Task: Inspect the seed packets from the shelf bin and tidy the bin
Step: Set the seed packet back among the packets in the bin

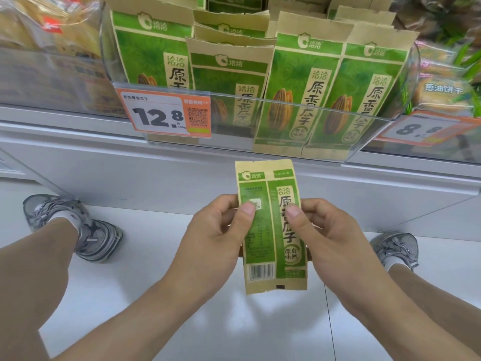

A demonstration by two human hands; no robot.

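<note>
Two hands hold one seed packet point(270, 227) upright in front of the shelf. The left hand point(213, 235) pinches the packet's left edge, thumb on its face and fingers curled behind; the right hand point(330, 235) pinches the right edge the same way. The face turned toward the camera shows a barcode near the bottom. Above and beyond both hands sits the clear bin point(260, 118), with more packets point(299, 87) standing in rows inside it. An orange price tag point(162, 113) reading 12.8 hangs on the bin's front, up and to the left of the left hand. Below the hands lies the white floor point(156, 308), with a grey shoe point(78, 227) out to the left.
</note>
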